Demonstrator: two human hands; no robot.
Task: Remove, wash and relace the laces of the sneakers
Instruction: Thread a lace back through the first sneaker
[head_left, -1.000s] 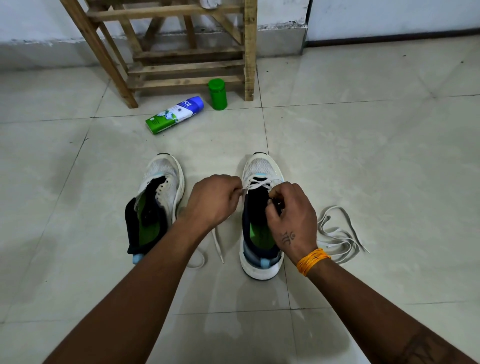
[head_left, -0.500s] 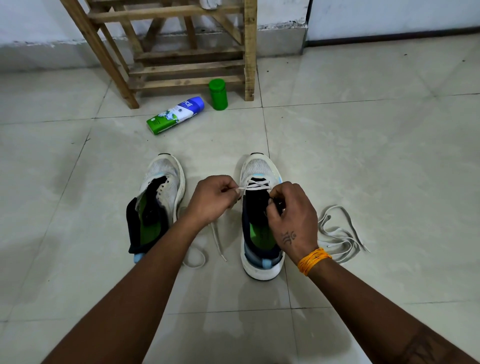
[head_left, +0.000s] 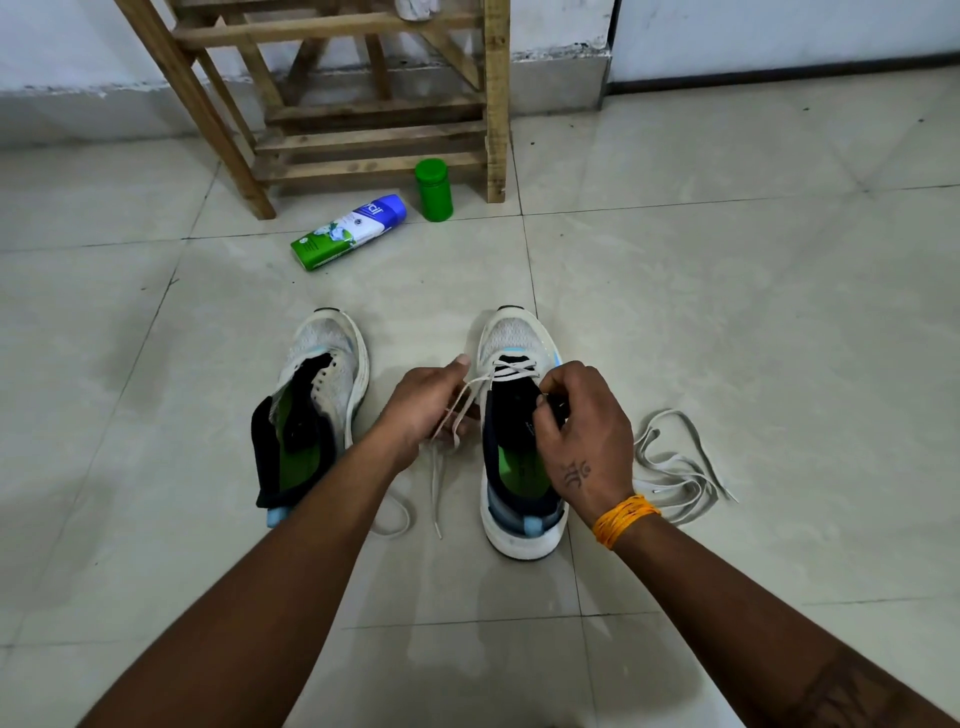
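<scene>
Head view, looking down at a tiled floor (head_left: 727, 312) on which two pale sneakers are set side by side, toes pointing away. The right sneaker (head_left: 519, 343) is being relaced: a pale flat lace (head_left: 511, 370) is crossed through only the eyelets nearest the toe, the tongue and green insole left exposed behind. One strand is pinched and drawn out to the left by the left hand (head_left: 426, 402), its loose tail trailing down to the floor between the shoes. The right hand (head_left: 582, 431) is curled over the shoe's right eyelet row, fingertips pinched at something there; the other lace end is presumably held, though it is hidden by the fingers. The shoe's long axis runs straight away from the person, so the next open eyelets are judged to lie just toward the heel from both grips, with the right hand nearer them. The left sneaker (head_left: 322, 395) stands unlaced, tongue pulled open. A second lace (head_left: 675, 467) lies in a loose heap just right of the right sneaker.
</scene>
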